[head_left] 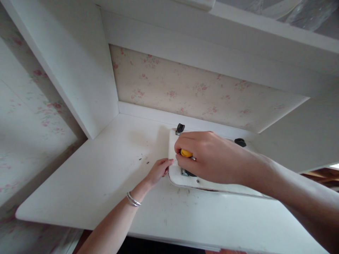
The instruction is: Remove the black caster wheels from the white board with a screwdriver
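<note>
A white board (pixel 182 180) with rounded corners lies on the white desk, with casters fixed to its upper face. My left hand (pixel 158 170), with a silver bracelet at the wrist, is closed on the board's left edge, the thumb on top. Over the board, my right hand (pixel 203 155) wraps round a yellow-handled screwdriver (pixel 186 153); its tip is hidden. One black caster (pixel 180 128) stands at the board's far left corner, another caster (pixel 240 142) farther right. Partly under my right hand is a third caster (pixel 190 173) on a metal plate. A screw (pixel 197 181) sits near the front edge.
The white desk top (pixel 111 169) carries small dark specks (pixel 144 158) left of the board. A white side panel (pixel 74 67) rises at the left, and a shelf (pixel 238 38) with clear plastic on it overhangs the desk. Flowered wallpaper (pixel 172 81) covers the wall behind.
</note>
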